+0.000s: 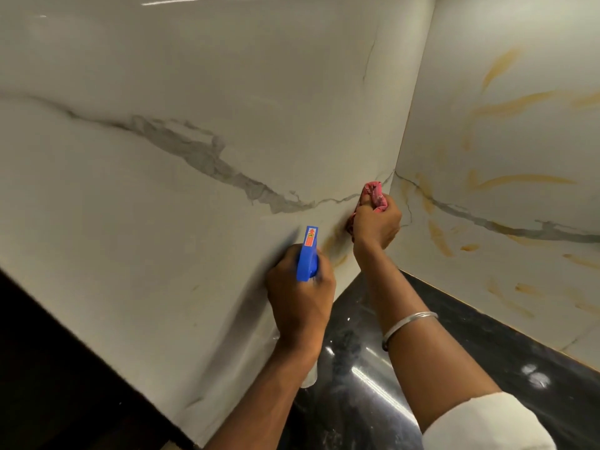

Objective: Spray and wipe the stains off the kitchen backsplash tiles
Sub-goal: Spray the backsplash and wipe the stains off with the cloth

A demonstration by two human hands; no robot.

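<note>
Aiming at the backsplash (pixel 162 254), the spray bottle (pixel 307 254) stands roughly upright

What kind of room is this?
Probably a kitchen corner: marble-look wall tiles smeared with yellowish stains meet above a glossy black countertop, while the left hand grips a blue spray bottle and the right hand presses a pink cloth to the wall.
</note>
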